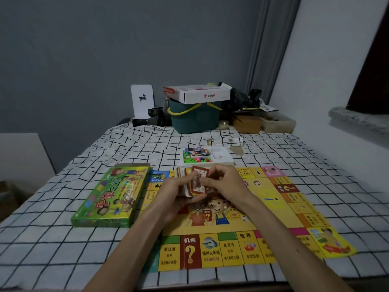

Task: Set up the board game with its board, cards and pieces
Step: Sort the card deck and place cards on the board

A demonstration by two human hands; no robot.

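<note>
The yellow game board lies unfolded on the checked cloth in front of me. Above its middle, my left hand grips a stack of red-backed cards from below. My right hand pinches the top card of that stack. The green game box lies to the left of the board. Behind the board stands a white plastic tray that holds small coloured pieces and another pack of cards.
A teal basket with a white box on top stands at the back. A brown box, black bags and a white card with a deer stand beside it. Torn paper scraps lie behind the tray.
</note>
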